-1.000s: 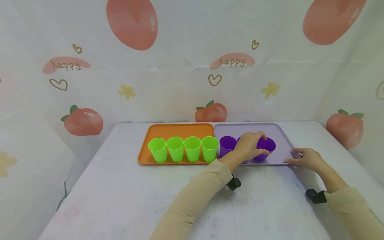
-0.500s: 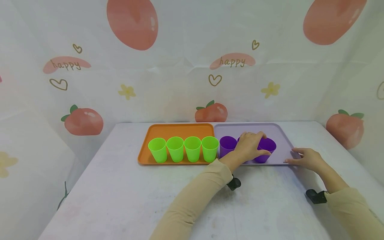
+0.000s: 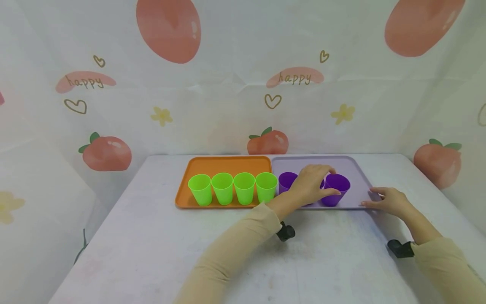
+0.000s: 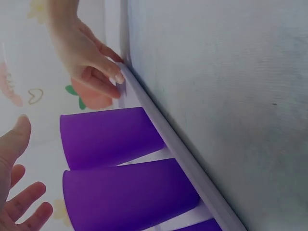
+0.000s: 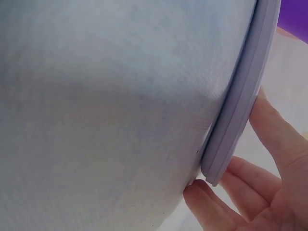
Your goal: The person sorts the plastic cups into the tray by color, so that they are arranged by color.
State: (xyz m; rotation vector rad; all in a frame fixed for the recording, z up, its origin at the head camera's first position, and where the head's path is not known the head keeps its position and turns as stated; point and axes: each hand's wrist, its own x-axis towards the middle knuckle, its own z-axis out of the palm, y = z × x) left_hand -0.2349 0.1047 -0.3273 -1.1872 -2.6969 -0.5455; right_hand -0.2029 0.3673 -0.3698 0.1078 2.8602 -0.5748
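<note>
In the head view, my left hand (image 3: 313, 183) is over the lilac tray (image 3: 358, 185), just left of the rightmost purple cup (image 3: 337, 191). The left wrist view shows its fingers spread and apart from the cups. Another purple cup (image 3: 287, 180) stands at the tray's left end; a third, between them, is mostly hidden by the hand. My right hand (image 3: 389, 200) grips the tray's front right corner, thumb on the rim and fingers round the corner, as the right wrist view (image 5: 240, 120) shows.
An orange tray (image 3: 231, 164) adjoins the lilac one on the left. Several green cups, among them one at its left end (image 3: 200, 190), stand upright in a row along its front. Both trays lie on a white table (image 3: 152, 245) before a patterned cloth backdrop (image 3: 228, 101).
My left hand has loosened from the rightmost purple cup and shifted slightly left, uncovering more of that cup and the middle one's rim. My right hand stays at the tray corner.
</note>
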